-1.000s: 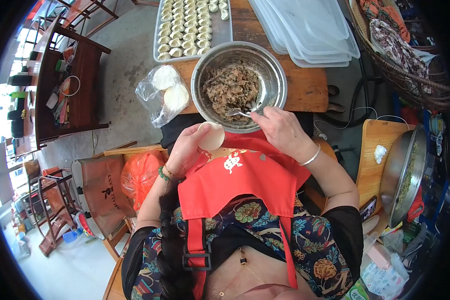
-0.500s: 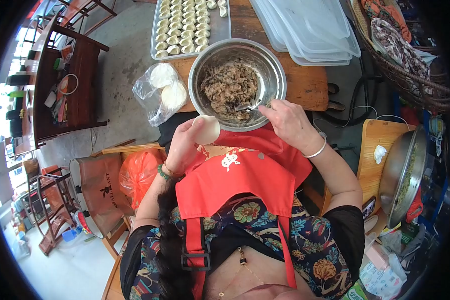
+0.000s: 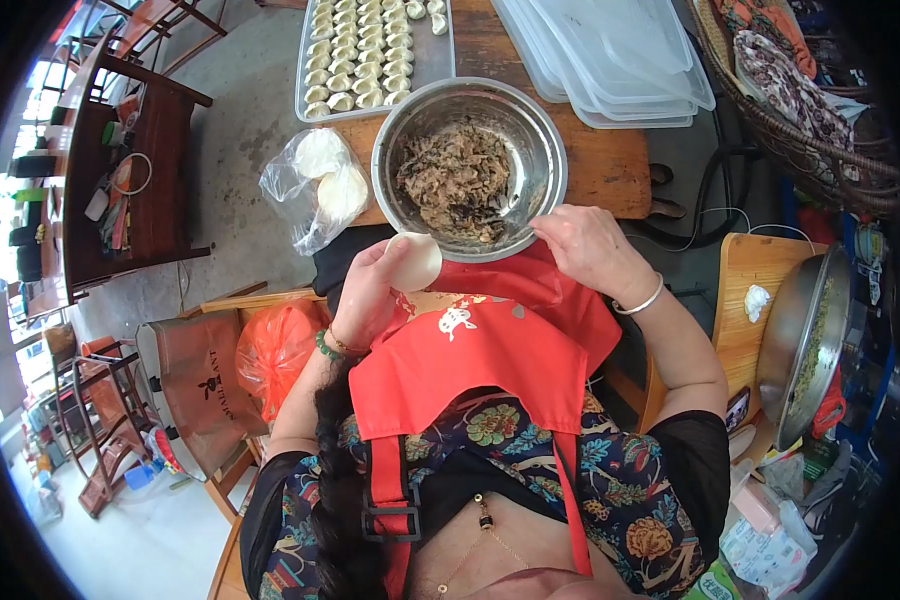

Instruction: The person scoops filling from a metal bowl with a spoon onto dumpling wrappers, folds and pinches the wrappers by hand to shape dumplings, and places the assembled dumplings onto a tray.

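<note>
My left hand (image 3: 368,290) pinches a round, pale dumpling wrapper (image 3: 417,263) by its edge, just in front of the metal bowl (image 3: 553,180). Brown minced filling (image 3: 455,175) lies in that bowl, heaped toward its left side. At the bowl's near right rim, the fingers of my right hand (image 3: 592,252) are closed around a spoon; most of it is hidden or too small to make out now. Left of the bowl, a clear plastic bag (image 3: 295,205) holds stacks of round wrappers (image 3: 342,193).
Rows of folded dumplings (image 3: 370,70) fill a tray (image 3: 440,85) at the back of the wooden table (image 3: 610,170). Clear plastic trays (image 3: 620,65) are stacked at the back right. A wide metal pan (image 3: 775,350) stands at right, a red plastic bag (image 3: 275,345) at left.
My right hand has drawn the spoon back from the filling toward the bowl's near right rim. The left hand stays nearly in place with the wrapper.
</note>
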Demonstrator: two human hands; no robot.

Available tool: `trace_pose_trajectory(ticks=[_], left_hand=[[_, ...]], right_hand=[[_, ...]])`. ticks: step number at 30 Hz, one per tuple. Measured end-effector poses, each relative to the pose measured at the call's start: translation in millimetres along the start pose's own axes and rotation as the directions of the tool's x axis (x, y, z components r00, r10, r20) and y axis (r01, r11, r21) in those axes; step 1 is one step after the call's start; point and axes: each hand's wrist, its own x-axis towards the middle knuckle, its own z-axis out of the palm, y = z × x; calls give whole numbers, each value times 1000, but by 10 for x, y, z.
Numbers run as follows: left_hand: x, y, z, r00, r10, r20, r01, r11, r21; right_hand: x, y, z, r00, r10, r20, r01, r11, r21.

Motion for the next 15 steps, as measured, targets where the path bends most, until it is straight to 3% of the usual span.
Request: trace_pose_trajectory(ticks=[8,15], left_hand=[[3,-48,-34,1000,-28,11,28,999,-46],[-18,-39,10,1000,-15,11,15,999,-42]], right_hand=[[-28,-24,75,996,11,93,-17,998,59],[2,-64,34,987,32,157,-72,963,259]])
